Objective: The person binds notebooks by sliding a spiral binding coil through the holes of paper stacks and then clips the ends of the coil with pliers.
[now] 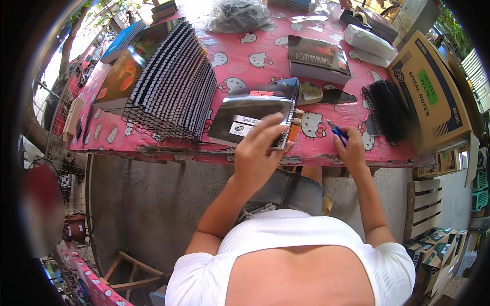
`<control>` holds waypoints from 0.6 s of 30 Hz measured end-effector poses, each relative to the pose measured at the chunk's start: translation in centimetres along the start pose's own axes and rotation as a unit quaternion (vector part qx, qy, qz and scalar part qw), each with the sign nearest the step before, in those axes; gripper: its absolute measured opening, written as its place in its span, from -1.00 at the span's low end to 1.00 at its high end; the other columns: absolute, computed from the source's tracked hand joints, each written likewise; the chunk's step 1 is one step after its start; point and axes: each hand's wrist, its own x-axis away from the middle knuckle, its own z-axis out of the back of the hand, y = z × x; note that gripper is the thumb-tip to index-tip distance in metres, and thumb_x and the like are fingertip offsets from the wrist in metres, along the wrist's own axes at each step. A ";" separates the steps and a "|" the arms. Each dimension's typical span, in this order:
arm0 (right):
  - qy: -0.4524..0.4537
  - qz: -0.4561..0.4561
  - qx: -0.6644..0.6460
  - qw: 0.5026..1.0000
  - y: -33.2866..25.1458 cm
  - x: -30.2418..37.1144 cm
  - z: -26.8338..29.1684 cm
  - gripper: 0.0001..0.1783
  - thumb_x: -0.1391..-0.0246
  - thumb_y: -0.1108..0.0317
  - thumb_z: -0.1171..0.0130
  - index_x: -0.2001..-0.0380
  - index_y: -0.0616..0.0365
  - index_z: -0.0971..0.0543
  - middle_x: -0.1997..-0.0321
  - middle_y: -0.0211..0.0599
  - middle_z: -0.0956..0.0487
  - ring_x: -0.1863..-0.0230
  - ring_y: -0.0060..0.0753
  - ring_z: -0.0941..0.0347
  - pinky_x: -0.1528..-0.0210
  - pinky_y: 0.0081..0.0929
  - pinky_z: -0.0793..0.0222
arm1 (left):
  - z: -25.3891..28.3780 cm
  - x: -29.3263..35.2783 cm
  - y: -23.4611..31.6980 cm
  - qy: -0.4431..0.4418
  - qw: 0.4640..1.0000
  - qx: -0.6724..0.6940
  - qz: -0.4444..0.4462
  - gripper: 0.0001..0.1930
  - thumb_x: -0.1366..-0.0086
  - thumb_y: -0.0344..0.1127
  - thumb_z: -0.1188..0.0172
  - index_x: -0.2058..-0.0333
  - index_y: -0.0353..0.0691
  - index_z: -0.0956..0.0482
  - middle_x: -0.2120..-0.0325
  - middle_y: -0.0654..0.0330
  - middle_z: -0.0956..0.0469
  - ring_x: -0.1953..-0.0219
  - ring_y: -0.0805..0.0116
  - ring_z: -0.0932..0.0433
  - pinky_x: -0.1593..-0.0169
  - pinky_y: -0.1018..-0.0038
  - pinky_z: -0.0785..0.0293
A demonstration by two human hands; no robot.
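A dark-covered spiral notebook point(237, 115) lies near the table's front edge, its black coil along the right side. My left hand point(260, 150) is at its lower right corner, fingers over the cover and thumb by the coil; the fingertips are slightly blurred. Further right, just above the tabletop, my right hand point(353, 150) is closed around small blue-handled pliers point(338, 132), their jaws pointing away from me. To the left of the notebook stands a tall stack of coil-bound notebooks point(171, 84).
Unbound notebooks point(319, 58) are piled further back. Black plastic coils point(385, 109) lie by a cardboard box point(434, 94) on the right. A wrapped plastic bag point(237, 15) sits at the far side of the pink patterned table point(260, 58). A slatted wooden piece point(424, 209) stands below right.
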 end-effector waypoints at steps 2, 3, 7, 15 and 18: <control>-0.055 -0.006 -0.187 0.981 -6.3 1.1 2.2 -0.62 0.03 0.31 -0.29 0.15 0.22 -0.49 0.19 -0.08 -0.54 0.12 -0.15 -0.48 0.05 -0.29 -0.39 | -0.6 0.7 -0.7 0.096 0.991 0.071 0.055 -0.78 0.06 -0.55 -0.41 0.39 -0.31 -0.58 0.31 0.12 -0.61 0.35 0.32 -0.61 0.35 0.48 -0.58; -0.070 0.035 -0.222 0.972 -8.1 2.0 2.8 -0.61 0.06 0.34 -0.31 0.14 0.21 -0.49 0.20 -0.10 -0.54 0.14 -0.18 -0.49 0.06 -0.30 -0.39 | -0.6 0.9 -0.7 0.078 0.994 0.054 0.059 -0.79 0.05 -0.52 -0.44 0.41 -0.33 -0.59 0.33 0.12 -0.61 0.33 0.38 -0.62 0.37 0.56 -0.60; 0.023 0.238 -0.261 0.935 -12.3 3.1 3.1 -0.58 0.09 0.38 -0.34 0.12 0.20 -0.50 0.24 -0.20 -0.56 0.19 -0.32 -0.50 0.08 -0.39 -0.40 | -0.8 0.8 -0.2 0.076 0.994 0.057 0.063 -0.77 0.11 -0.60 -0.43 0.42 -0.35 -0.61 0.30 0.09 -0.63 0.26 0.36 -0.63 0.26 0.53 -0.58; -0.360 -0.171 -0.669 0.628 -10.9 3.0 2.5 -0.66 -0.19 0.27 -0.13 0.08 0.30 -0.47 0.19 -0.21 -0.59 0.23 -0.40 -0.55 0.19 -0.48 -0.48 | -0.1 1.2 -0.8 0.072 0.997 0.032 0.010 -0.83 0.06 -0.62 -0.37 0.46 -0.32 -0.59 0.34 0.10 -0.64 0.29 0.38 -0.63 0.29 0.54 -0.55; -0.210 -0.058 -0.556 0.802 -10.0 2.2 1.3 -0.59 -0.12 0.26 -0.22 0.03 0.28 -0.47 0.19 -0.24 -0.59 0.23 -0.48 -0.53 0.21 -0.52 -0.47 | 2.4 -2.6 -0.5 0.116 0.984 -0.112 -0.080 -0.83 -0.01 -0.61 -0.34 0.49 -0.25 -0.51 0.36 0.10 -0.64 0.31 0.39 -0.61 0.30 0.51 -0.52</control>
